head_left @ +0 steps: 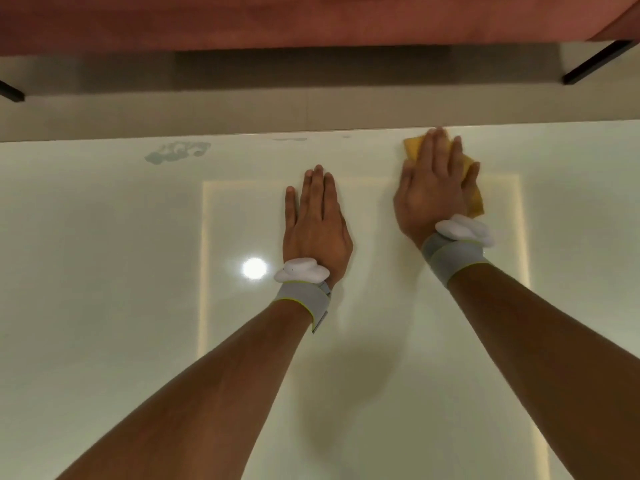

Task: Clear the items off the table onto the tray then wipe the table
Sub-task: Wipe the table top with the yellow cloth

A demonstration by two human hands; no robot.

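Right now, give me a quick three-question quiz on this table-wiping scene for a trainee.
1. True or false: the left hand holds the yellow cloth.
2. Where is the grey smudge on the white table? A: near the far edge, left of both hands. B: under the cloth. C: at the near edge.
3. Fill in: the cloth lies under the ____ hand.

Key: 1 false, it rests flat on the table; 2 A; 3 right, the right hand presses it flat.

A yellow cloth lies flat at the glossy white table's far edge, mostly under the right hand. A grey smear shows farther left.
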